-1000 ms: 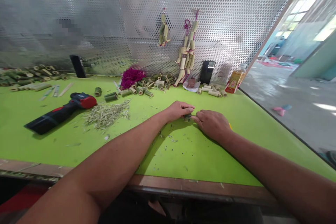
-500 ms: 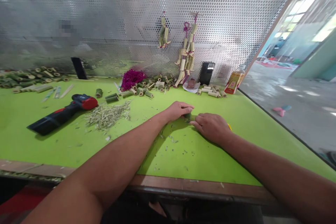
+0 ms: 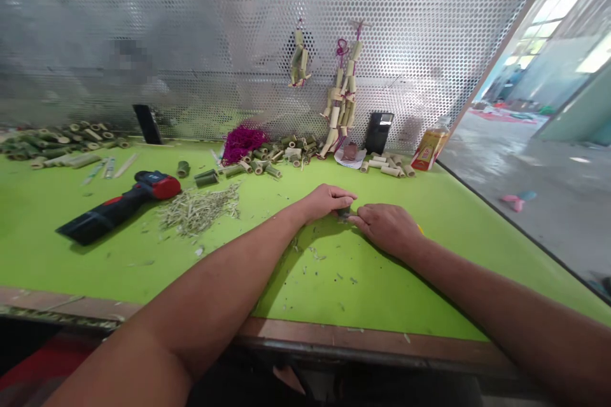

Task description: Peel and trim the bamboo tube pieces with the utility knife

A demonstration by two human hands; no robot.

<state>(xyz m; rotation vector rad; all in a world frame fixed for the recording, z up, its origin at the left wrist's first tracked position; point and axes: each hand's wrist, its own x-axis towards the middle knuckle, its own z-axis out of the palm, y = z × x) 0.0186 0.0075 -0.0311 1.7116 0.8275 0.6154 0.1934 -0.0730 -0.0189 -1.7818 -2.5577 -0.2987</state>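
Observation:
My left hand (image 3: 327,201) grips a short green bamboo piece (image 3: 344,210) upright against the green table top (image 3: 305,292), fingers over its top. Close on its right, my right hand (image 3: 387,226) is closed around something with a yellow end (image 3: 421,229) showing behind the palm; the rest of it is hidden in the fingers. The right fingertips are at the lower side of the bamboo piece. Small shavings and dark crumbs (image 3: 315,253) lie in front of both hands.
A black and red cordless tool (image 3: 119,206) and a heap of shavings (image 3: 200,210) lie left. Bamboo pieces (image 3: 296,151), purple string (image 3: 243,143), a black phone (image 3: 379,132) and a red-yellow bottle (image 3: 430,147) line the perforated panel (image 3: 214,44), where bamboo figures (image 3: 341,98) hang.
The view has shifted slightly, so the table items appear a little further right. Both hands keep their hold around the bamboo piece, with only slight movement.

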